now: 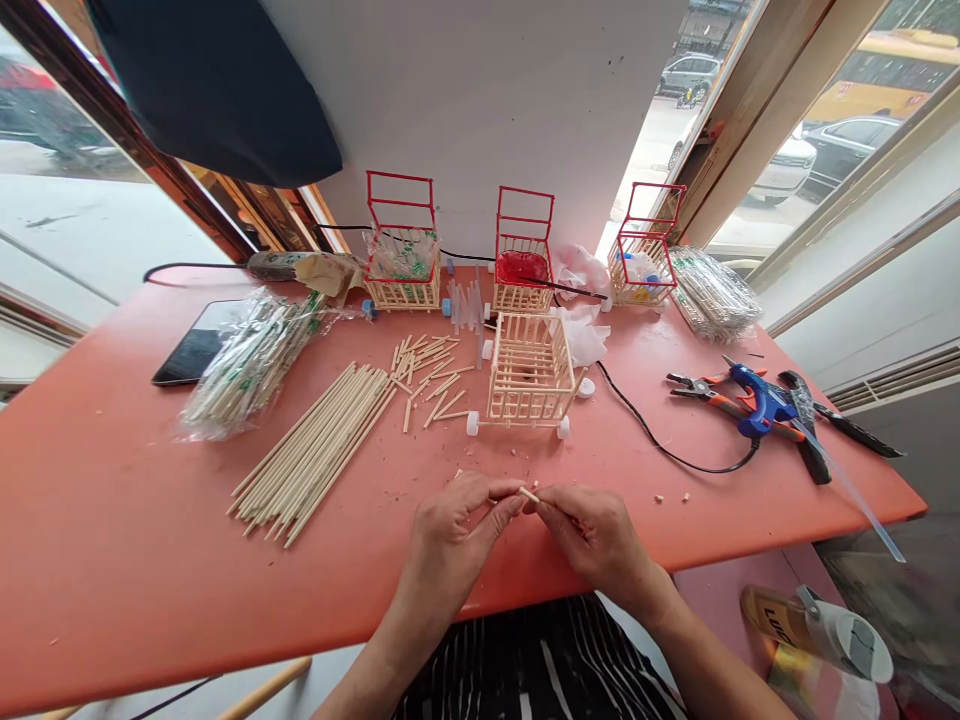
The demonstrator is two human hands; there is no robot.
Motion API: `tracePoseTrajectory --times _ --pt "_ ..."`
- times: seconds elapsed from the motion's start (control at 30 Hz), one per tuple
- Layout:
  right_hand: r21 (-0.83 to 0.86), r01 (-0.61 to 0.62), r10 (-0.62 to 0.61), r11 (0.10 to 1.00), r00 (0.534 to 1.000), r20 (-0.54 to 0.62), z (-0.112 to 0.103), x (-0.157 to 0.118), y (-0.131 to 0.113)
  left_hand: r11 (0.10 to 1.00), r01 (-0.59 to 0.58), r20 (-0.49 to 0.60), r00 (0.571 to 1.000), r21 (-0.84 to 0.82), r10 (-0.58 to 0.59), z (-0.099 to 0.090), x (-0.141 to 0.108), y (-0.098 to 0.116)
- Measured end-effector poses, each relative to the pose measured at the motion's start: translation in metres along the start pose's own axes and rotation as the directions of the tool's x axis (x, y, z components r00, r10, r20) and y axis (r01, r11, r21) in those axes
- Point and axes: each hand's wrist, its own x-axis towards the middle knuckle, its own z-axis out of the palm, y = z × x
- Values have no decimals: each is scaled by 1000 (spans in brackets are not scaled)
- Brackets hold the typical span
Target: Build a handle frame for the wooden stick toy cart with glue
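Near the table's front edge, my left hand (466, 510) and my right hand (586, 522) meet, both with pinched fingers. Between their fingertips is a short wooden stick piece (529, 495). Just beyond them stands a small cart of wooden sticks (529, 370) on white bottle-cap wheels. Cut short sticks (431, 375) lie scattered left of the cart. Further left is a bundle of long wooden sticks (315, 450), laid side by side at a slant.
Three carts with red handles, the middle one (523, 270) holding something red, line the back. A blue glue gun (761, 400), pliers (705, 388) and a black-handled tool lie right. Bagged sticks (251, 360) and a dark tablet (187, 350) lie left. A black cable crosses right of the cart.
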Motion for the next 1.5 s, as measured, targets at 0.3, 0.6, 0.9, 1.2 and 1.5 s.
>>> tracePoseTrajectory --times 0.3,0.6,0.9,1.2,1.5 --pt "-30 9 -8 1000 999 53 -1 3 -3 999 11 8 1000 30 -11 0 -2 -2" --pt "-10 5 -4 1000 997 83 5 1 -10 999 32 28 999 -1 -32 -5 -11 -3" --pt "77 -92 83 993 991 108 -5 17 -11 950 101 -159 986 296 -55 -48 -16 -27" --pt "128 -160 160 979 987 4 -12 22 -1 795 -13 -1 1000 607 17 -34 2 -29" --pt "401 -264 312 877 948 -57 7 20 -5 920 -79 -234 955 385 180 -10 -14 -11"
